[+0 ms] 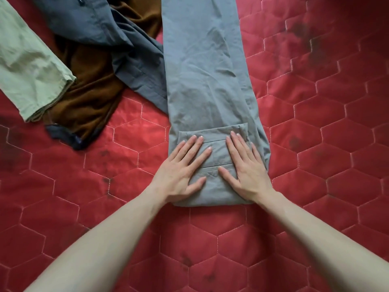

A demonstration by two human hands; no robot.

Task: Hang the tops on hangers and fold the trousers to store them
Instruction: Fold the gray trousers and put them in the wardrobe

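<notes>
Grey trousers (206, 70) run past the top edge. Green garment (27, 66) is cut off at left; dark blue garment (94, 22) partly covers the brown garment (90, 85).

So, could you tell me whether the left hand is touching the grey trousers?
Touching. The head view shows the left hand lying flat, fingers spread, on the folded waist end of the grey trousers, with no gap visible under the palm.

We have one wide-angle view only, worn on the person's head; it looks forward and steeply down, close over a red quilted cover (315, 144); both forearms reach in from the bottom edge; straight lines bow near the corners.
</notes>
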